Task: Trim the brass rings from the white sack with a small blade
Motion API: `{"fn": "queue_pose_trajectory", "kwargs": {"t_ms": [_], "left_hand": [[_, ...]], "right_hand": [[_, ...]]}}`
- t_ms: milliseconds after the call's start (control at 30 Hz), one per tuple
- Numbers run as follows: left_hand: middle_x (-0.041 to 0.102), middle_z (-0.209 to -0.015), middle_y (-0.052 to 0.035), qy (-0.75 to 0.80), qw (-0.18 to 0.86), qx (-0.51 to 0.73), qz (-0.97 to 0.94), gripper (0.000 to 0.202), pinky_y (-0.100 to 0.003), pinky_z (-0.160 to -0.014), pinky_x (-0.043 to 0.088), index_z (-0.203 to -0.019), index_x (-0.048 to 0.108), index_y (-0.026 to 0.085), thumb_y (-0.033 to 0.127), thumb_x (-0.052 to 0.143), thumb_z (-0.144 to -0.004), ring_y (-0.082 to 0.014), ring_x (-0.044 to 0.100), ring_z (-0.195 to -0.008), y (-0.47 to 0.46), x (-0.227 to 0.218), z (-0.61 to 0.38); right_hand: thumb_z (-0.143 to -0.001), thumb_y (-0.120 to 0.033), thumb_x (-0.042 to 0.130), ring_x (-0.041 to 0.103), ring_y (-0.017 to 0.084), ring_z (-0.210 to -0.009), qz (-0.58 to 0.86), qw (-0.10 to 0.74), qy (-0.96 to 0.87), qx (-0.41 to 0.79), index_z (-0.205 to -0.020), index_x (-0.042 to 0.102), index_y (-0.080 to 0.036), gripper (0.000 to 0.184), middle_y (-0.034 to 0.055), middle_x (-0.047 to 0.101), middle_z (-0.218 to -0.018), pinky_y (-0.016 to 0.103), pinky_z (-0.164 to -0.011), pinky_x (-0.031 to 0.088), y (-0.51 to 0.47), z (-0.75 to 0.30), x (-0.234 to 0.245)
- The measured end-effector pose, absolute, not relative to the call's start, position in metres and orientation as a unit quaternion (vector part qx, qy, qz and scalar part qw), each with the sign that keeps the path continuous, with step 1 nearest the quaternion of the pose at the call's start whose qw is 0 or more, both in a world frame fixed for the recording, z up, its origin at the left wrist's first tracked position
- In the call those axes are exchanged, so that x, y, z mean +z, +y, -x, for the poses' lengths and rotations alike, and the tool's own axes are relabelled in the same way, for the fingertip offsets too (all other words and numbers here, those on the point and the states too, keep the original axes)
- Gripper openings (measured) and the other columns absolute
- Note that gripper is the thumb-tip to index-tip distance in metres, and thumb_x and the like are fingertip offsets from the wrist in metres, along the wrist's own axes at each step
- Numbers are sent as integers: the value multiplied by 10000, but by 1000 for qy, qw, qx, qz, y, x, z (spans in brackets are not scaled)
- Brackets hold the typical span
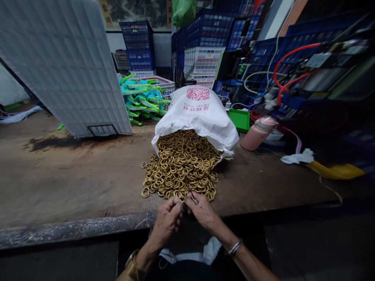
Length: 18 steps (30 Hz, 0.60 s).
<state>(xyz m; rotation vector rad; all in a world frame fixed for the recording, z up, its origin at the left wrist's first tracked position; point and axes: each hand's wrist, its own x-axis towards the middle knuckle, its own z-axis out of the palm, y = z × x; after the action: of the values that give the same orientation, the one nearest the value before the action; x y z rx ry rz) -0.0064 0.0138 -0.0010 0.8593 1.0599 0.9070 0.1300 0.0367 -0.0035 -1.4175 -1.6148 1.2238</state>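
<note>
Both of my hands meet at the table's front edge, just before a heap of brass-coloured rings (175,171). My left hand (167,218) is closed in a pinch; a small brass-coloured edge that looks like a ring shows at its fingertips, mostly hidden. Fingers of my right hand (205,212) are closed round a thin dark tool (193,197), its upper end pointing away from me. Whether its working end touches the ring I cannot tell. The rings spill from the open mouth of a white woven sack (199,113) lying on its side.
On the wooden table (88,179), a large pale panel (70,70) stands at left, beside green and blue plastic pieces (143,99). A pink bottle (258,133), a green tray (238,120) and red hoses (281,74) are at right. Blue crates (208,27) stack behind.
</note>
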Motion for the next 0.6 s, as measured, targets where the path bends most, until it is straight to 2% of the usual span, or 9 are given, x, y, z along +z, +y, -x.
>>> {"fn": "queue_pose_trajectory", "kwargs": {"t_ms": [133,400,600], "left_hand": [[413,-502,75,446,731,385,-344,325,-134,-336,194,-680,457,171,480,543,-731,-22,294,-357,12,-3,9],[421,-531,69,419,754,397,-312,318,-140,-347,169,-709,478,163,469,566,-719,-17,283,-372,10,2,9],[414,-535,76,422,750,403,-312,325,-139,-360,174,-716,458,176,479,577,-709,-17,291,-377,7,-2,8]], "right_hand": [[-808,-380,410,374,78,-520,545,327,-626,451,-607,456,-172,293,-54,414,-537,196,-503,304,38,-130,-8],[-801,-332,399,402,83,-507,531,330,-621,473,-573,446,-175,281,-46,440,-518,200,-511,327,36,-130,1],[-816,-271,373,453,94,-524,549,318,-645,427,-681,506,-175,213,-35,493,-538,198,-535,344,32,-131,-1]]}}
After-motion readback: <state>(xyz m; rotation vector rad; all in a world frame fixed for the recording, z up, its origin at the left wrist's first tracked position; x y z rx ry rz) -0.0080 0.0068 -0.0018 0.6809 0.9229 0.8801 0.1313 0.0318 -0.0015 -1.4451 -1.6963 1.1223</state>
